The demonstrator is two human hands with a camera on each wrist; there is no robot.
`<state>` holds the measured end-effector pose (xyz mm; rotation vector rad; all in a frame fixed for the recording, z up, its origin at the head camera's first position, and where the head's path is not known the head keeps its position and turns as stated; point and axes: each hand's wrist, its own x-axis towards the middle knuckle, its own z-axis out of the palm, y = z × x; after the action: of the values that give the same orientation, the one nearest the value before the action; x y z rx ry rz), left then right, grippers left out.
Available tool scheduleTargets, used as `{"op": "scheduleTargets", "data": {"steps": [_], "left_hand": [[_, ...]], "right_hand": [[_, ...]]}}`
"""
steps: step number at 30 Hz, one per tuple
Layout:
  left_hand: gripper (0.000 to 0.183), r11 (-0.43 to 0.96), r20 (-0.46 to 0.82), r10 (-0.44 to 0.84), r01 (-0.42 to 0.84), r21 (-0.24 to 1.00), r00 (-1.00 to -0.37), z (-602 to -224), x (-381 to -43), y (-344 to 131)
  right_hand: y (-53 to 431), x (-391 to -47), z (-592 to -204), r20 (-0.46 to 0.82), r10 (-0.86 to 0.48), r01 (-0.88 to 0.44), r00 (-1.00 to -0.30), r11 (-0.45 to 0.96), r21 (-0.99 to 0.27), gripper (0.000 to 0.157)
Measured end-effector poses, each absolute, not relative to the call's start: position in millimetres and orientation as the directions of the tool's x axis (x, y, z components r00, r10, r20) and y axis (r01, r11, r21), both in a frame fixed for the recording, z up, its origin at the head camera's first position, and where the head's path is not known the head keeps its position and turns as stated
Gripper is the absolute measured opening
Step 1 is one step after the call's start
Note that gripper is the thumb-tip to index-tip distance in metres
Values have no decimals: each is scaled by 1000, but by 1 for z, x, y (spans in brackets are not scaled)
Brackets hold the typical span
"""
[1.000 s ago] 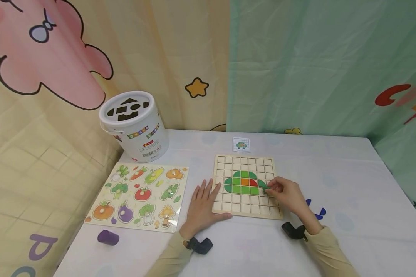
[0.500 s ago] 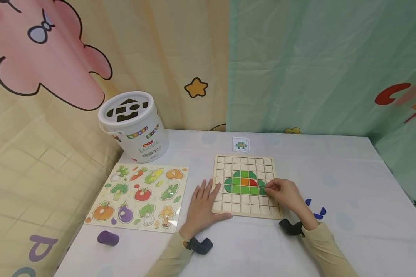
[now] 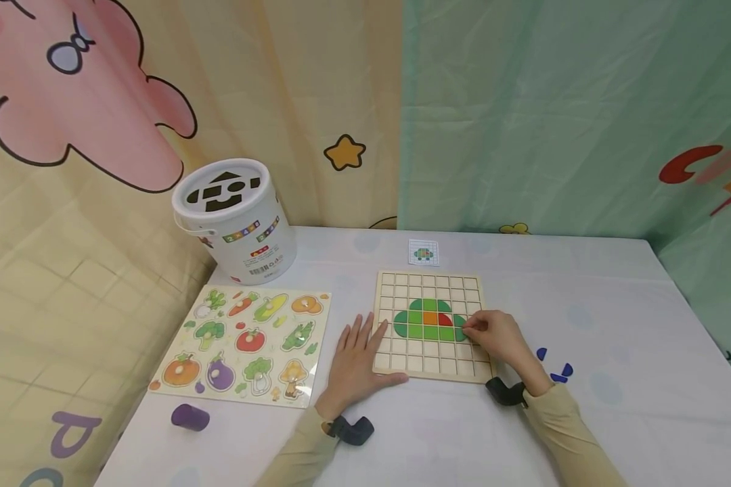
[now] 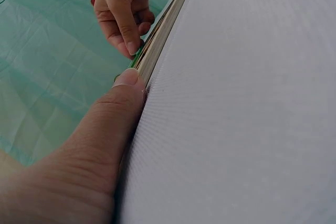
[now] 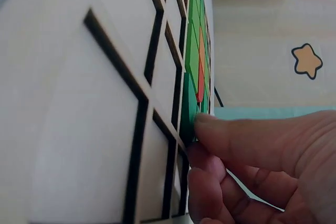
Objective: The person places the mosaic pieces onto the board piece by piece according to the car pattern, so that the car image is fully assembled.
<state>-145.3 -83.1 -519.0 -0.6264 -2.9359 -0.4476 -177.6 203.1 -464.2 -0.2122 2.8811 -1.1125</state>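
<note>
A wooden grid board (image 3: 402, 365) lies on the table, with green, orange and red pieces forming a rounded shape in its cells. My right hand (image 3: 497, 333) is at the right end of that shape, thumb and finger pinching the edge of a dark green rounded piece (image 5: 188, 108). In the right wrist view this piece sits at its cell, slightly proud of the board. My left hand (image 3: 356, 368) has its fingers spread at the board's left edge. Its thumb (image 4: 128, 77) lies along the front edge in the left wrist view.
Behind the board lies a small pattern card (image 3: 423, 253). Several blue pieces (image 3: 566, 370) lie right of my right wrist. On the left are a vegetable puzzle board (image 3: 231, 348), a white bucket (image 3: 244, 230) with a shape-cut lid, and a purple cylinder (image 3: 190, 418).
The dark green piece, tilted in my right fingers a second ago, has come down into its cell. My right hand shifted slightly left; the left hand stayed put.
</note>
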Motion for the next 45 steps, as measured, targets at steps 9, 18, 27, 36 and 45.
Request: {"op": "scheduleTargets", "data": {"steps": [9, 18, 27, 36, 45], "left_hand": [[105, 873, 158, 384, 414, 258, -910, -519, -147, -84], [105, 872, 159, 381, 411, 265, -911, -519, -147, -84], [104, 871, 151, 383, 411, 268, -911, -520, -146, -83], [105, 869, 152, 378, 407, 280, -913, -519, -145, -83], [105, 870, 175, 384, 419, 260, -907, -520, -145, -84]], "right_hand": [[202, -177, -465, 4, -139, -105, -990, 730, -676, 3], [202, -173, -465, -16, -146, -100, -989, 749, -655, 13], [215, -159, -460, -1, -168, -126, -986, 746, -654, 20], [253, -145, -470, 154, -110, -180, -982, 787, -590, 21], [322, -150, -515, 225, 28, -94, -974, 852, -514, 40]]}}
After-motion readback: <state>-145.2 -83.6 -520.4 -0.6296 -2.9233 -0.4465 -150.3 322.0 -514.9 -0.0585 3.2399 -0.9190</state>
